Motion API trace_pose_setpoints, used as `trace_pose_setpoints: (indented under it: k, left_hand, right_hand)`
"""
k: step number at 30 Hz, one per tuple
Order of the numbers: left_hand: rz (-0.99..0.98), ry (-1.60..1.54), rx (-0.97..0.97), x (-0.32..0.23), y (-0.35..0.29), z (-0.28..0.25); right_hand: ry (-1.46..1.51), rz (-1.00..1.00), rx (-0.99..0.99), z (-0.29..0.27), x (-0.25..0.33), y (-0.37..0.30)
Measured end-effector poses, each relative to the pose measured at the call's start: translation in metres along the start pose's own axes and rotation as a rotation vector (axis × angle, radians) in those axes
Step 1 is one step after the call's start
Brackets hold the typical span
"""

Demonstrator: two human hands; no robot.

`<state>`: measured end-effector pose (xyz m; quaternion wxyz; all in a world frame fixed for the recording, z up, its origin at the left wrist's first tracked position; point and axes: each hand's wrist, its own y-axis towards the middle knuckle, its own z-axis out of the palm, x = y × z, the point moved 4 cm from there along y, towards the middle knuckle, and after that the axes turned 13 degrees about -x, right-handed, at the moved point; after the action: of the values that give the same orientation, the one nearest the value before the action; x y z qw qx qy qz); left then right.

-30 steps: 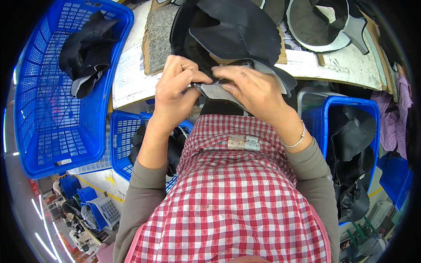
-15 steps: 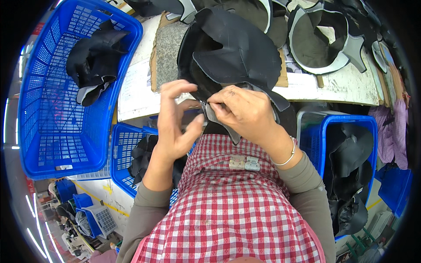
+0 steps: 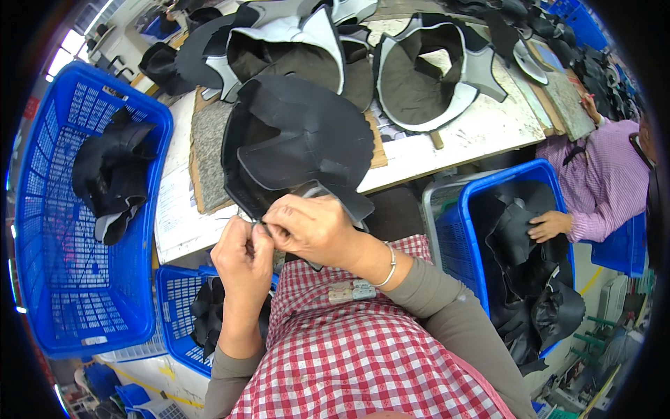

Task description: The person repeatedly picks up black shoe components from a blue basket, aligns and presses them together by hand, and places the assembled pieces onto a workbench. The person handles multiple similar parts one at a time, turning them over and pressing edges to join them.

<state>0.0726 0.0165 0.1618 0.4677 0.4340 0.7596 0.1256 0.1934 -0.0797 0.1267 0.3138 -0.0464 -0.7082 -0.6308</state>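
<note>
both of the person's hands meet at the near edge of a large black piece, which lies on the tabletop, its near end hanging past the front edge. the left hand has its thumb and fingers pressed together, pinching that edge; the right hand pinches it just beside, fingertips almost touching the left ones. exactly which small fold sits between the fingertips is hard to make out, as the fingers cover it. a bracelet circles the right wrist.

under the large black piece, a grey pad shows at the left. farther back stand two white-edged pieces with dark insides, one at the left and one at the right.

at the left, a tall blue basket holds a crumpled black piece. a smaller blue basket is below the tabletop. at the right, another blue basket is full of dark pieces; a co-worker's hand rests on them, the sleeve pink. the person wears a checked apron.
</note>
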Motion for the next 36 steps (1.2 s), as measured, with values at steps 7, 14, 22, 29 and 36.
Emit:
trace_pose_setpoints:
  k: [7,14,22,29,36]
  left_hand:
    - [-0.164,-0.461,0.124,0.014,0.012,-0.002]
    - [0.344,0.035,0.375,-0.001,0.025,0.014]
    - [0.292,-0.164,0.192,0.029,0.024,0.011]
    - [0.482,-0.056,0.133,0.033,0.015,0.007]
    - [0.465,0.011,0.134,0.031,0.011,0.009]
  right_hand:
    - [0.052,-0.043,0.081,-0.008,-0.011,0.002]
    - [0.036,0.085,0.192,-0.012,-0.02,0.004]
    - [-0.097,0.042,0.351,-0.011,-0.034,-0.008]
    - [-0.346,-0.276,0.264,-0.028,-0.04,0.006]
    - [-0.308,-0.356,0.327,-0.035,-0.024,0.008]
